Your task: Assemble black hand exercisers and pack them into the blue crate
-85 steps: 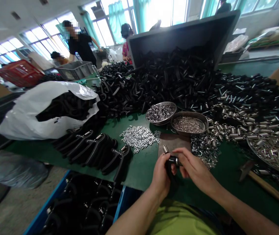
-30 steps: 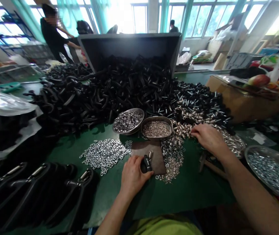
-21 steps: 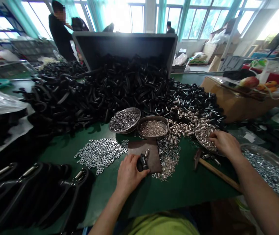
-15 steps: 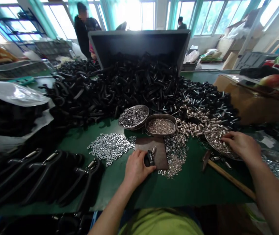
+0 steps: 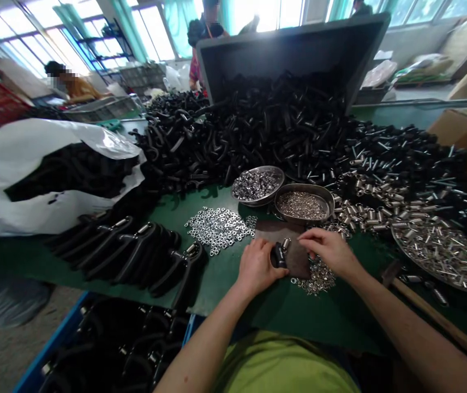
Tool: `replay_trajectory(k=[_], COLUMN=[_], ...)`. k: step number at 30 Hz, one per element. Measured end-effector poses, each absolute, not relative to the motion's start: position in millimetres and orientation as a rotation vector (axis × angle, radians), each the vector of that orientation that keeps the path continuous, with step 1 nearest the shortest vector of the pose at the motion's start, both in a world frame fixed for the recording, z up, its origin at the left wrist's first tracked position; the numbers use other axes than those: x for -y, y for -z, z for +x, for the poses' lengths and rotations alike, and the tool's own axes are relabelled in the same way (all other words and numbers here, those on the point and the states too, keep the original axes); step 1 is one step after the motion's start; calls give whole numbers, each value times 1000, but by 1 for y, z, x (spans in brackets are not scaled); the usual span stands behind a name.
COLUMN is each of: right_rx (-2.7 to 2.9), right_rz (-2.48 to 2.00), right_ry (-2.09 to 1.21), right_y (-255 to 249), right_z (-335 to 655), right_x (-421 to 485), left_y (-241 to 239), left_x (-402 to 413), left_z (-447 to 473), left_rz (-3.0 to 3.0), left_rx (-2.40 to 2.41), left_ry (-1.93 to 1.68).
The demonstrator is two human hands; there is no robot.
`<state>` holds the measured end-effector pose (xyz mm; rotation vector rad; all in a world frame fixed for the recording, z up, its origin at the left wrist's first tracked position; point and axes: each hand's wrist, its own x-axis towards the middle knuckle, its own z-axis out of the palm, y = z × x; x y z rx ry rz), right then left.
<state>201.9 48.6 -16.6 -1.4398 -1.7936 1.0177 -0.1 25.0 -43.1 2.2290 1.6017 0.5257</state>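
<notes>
My left hand (image 5: 258, 267) grips a small black plastic part (image 5: 281, 255) between thumb and fingers, holding it on a brown pad (image 5: 268, 232). A short coil spring (image 5: 286, 244) sits at the top of that part. Just right of it is my right hand (image 5: 331, 252), thumb and fingertips pinched together over the pad; whatever they hold is too small to make out. Small metal rings and pins (image 5: 317, 279) lie beside the pad under this hand. On the left, loose nuts or washers (image 5: 219, 226) are spread over the green table (image 5: 233, 292).
Two metal bowls of small parts (image 5: 258, 185) (image 5: 304, 204) stand behind the pad. A dish of metal pins (image 5: 442, 251) and a hammer (image 5: 442, 319) are at right. Black handles (image 5: 135, 245) lie left, above a blue crate (image 5: 61, 341). A grey bin (image 5: 291, 49) spills black parts behind.
My right hand has moved left from the dish of pins to the pad, beside the black part. My left hand keeps its grip. The view has turned toward the left.
</notes>
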Motion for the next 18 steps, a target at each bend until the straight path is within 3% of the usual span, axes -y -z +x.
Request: replay_trajectory(k=[4, 18], right_rx=[2215, 2532], right_rz=[-1362, -1281], right_ry=[-732, -265], right_y=[25, 31], right_z=[169, 154], right_x=[-63, -37], left_y=[43, 48], left_x=[-25, -26], left_z=[0, 0], left_rz=[2232, 2260], left_rx=[-1600, -1609], left_ry=[-519, -536])
